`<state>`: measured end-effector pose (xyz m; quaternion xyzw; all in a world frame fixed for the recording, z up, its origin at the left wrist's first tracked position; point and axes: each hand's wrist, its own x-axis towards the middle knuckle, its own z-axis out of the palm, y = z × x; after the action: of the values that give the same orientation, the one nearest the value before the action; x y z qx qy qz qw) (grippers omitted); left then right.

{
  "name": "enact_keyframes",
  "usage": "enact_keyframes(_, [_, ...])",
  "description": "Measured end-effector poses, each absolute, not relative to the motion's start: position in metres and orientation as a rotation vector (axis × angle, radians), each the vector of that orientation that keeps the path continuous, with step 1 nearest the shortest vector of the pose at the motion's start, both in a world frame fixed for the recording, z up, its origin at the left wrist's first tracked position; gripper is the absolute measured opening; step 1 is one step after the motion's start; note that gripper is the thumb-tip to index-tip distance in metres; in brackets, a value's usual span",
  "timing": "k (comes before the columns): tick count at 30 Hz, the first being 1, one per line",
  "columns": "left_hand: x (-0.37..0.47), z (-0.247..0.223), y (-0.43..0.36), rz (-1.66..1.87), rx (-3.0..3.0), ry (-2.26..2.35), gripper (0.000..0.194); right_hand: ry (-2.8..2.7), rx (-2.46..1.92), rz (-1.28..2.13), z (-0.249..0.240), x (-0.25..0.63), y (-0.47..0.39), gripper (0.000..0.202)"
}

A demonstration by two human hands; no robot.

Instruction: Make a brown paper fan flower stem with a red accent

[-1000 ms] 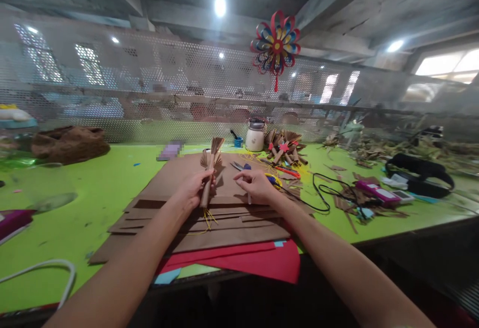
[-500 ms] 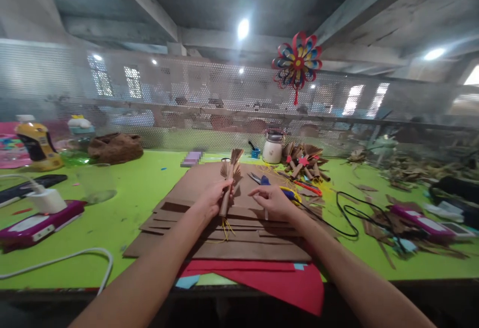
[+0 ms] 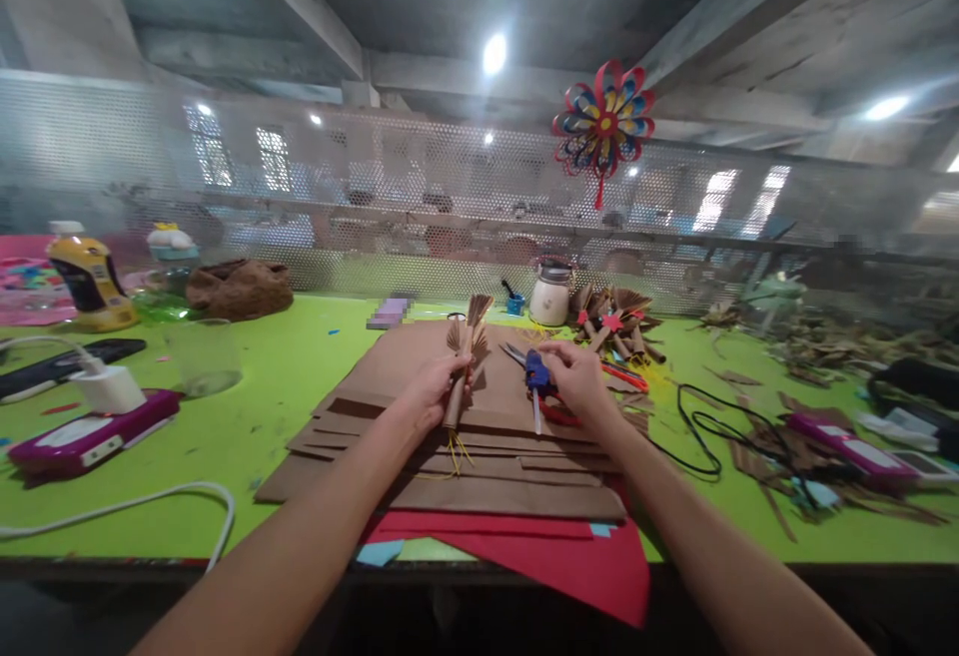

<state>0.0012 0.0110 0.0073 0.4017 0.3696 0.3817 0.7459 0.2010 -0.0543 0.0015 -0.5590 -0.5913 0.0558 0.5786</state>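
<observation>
My left hand [image 3: 442,386] is closed around a brown rolled-paper figure [image 3: 457,398]. Pleated paper fans spread at its top and sides, and yellow threads [image 3: 454,454] hang beneath it. To the right, the curled fingers of my right hand [image 3: 575,372] are on a blue glue gun [image 3: 535,372], from which a whitish stick [image 3: 537,416] points down. My fingers hide part of the gun. Scissors [image 3: 513,352] lie beside it with their blades showing, and red handles [image 3: 560,414] show below my right hand. Under both hands are stacked brown paper sheets [image 3: 390,366].
Finished brown paper figures with red stars [image 3: 614,325] are piled behind my right hand, near a white jar [image 3: 550,295]. A black cable [image 3: 708,436] loops at right. Purple power strips [image 3: 97,431] and a clear cup [image 3: 202,361] stand left. Red paper [image 3: 584,561] overhangs the front edge.
My right hand has moved up and slightly right, its fingers closing at the blue glue gun, which has turned. My left hand keeps the paper figure in nearly the same place.
</observation>
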Motion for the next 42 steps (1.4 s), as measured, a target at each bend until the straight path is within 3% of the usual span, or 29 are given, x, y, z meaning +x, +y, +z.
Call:
enact_keyframes(6, [0.001, 0.006, 0.012, 0.844, 0.897, 0.809, 0.008, -1.121, -1.292, 0.229, -0.003, 0.225, -0.044, 0.034])
enact_keyframes(32, [0.002, 0.006, 0.006, 0.996, 1.051, 0.799, 0.009, -1.331, -1.315, 0.299, -0.005, 0.203, -0.051, 0.028])
enact_keyframes(42, [-0.027, 0.043, 0.034, 1.386, 0.978, 0.881, 0.005, -1.429, -1.397, 0.233, -0.01, 0.199, -0.051, 0.029])
